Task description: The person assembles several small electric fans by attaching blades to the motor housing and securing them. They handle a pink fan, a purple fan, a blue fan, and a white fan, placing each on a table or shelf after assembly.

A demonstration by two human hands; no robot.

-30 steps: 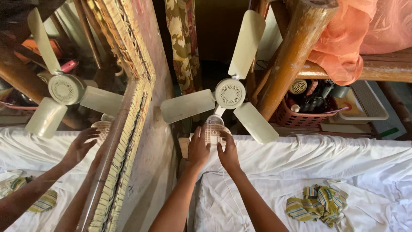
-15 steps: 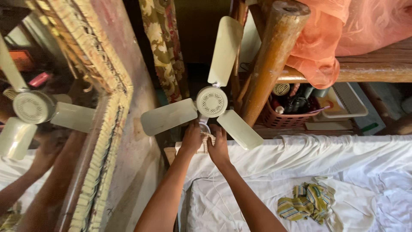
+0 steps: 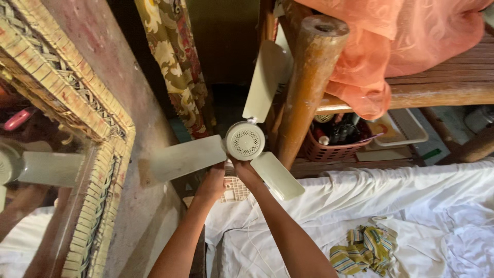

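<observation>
Under fan [image 3: 245, 140], both hands' grip clasps housing [image 3: 235, 189]; basket [image 3: 329, 150] holds bottles [image 3: 339, 131].

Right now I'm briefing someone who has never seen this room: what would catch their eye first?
First the cream three-bladed fan at centre, with the left hand and right hand reaching up at its vented base. Next the orange netting draped over the wooden post at upper right. At far left, a woven-framed mirror leans; a striped cloth lies on the white sheet.
</observation>
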